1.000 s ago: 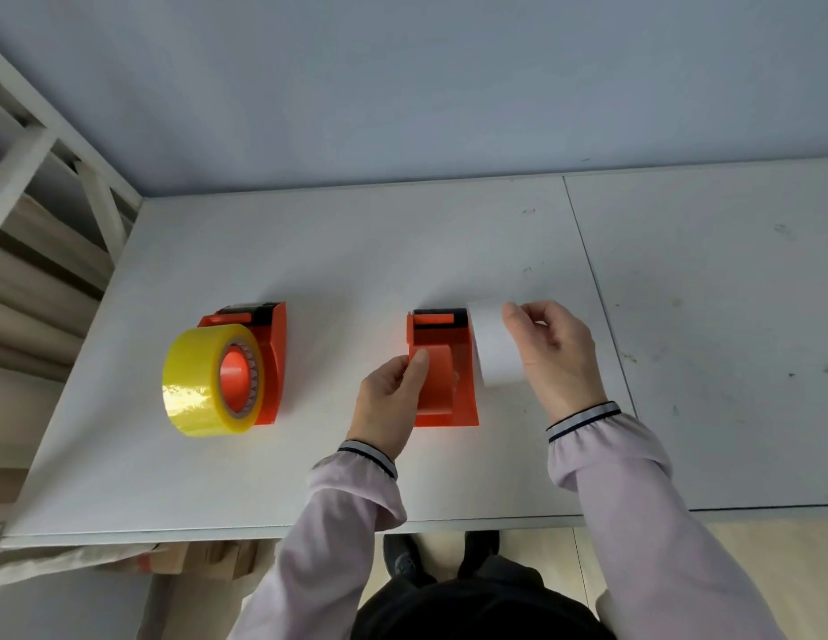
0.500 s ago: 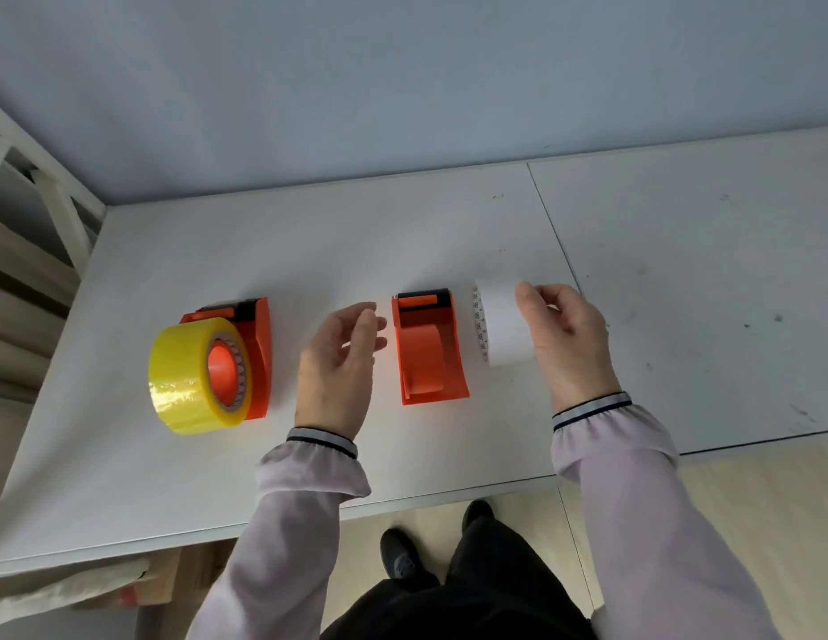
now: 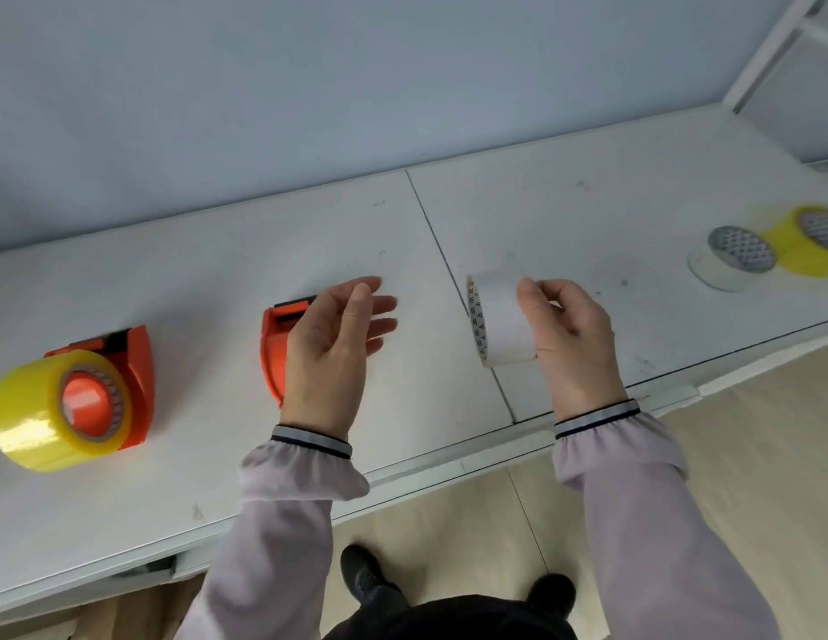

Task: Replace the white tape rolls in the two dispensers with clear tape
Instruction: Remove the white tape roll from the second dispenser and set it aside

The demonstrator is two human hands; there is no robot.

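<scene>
A plain pale grey-blue wall [image 3: 310,85] fills the far side, evenly lit with no hard shadows. Against it runs a long white matte tabletop [image 3: 218,270] made of two panels, a thin dark seam [image 3: 453,288] crossing it from far to near; small scuffs and specks mark the surface. At the far right a white-painted frame [image 3: 772,43] stands by the wall. Below the near edge lies a light beige wood-look floor [image 3: 749,455].
</scene>
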